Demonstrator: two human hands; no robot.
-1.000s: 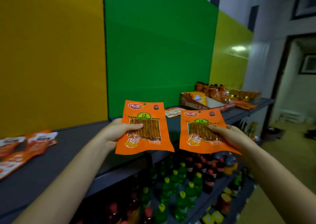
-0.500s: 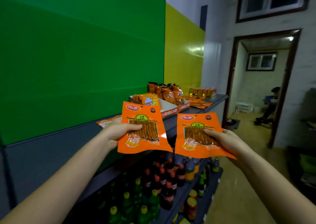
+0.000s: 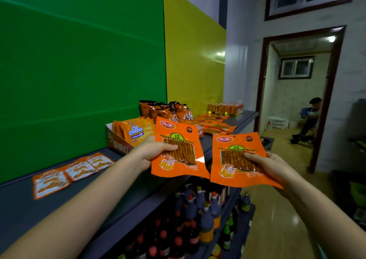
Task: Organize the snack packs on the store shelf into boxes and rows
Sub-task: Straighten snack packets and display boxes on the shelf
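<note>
Over the last second your view has swung rightward along the dark grey shelf top (image 3: 59,203), and you have carried both packs with you: your left hand (image 3: 150,153) still pinches one flat orange foil snack pack with a clear window of brown sticks (image 3: 178,149), thumb across its front, and your right hand (image 3: 271,165) still holds a second matching orange pack (image 3: 237,159) the same way, the two held side by side in the air in front of the shelf edge. What has come close is the open cardboard tray of Cal Cheese wafer packs (image 3: 118,144), now just behind your left pack, with loose flat orange packs (image 3: 215,124) lying further along. The strip of orange-and-white sachets (image 3: 71,171) lies on the shelf to your left. Neither pack is set down yet; you seem to be nearing the spot where these belong, probably that loose orange pile.
</note>
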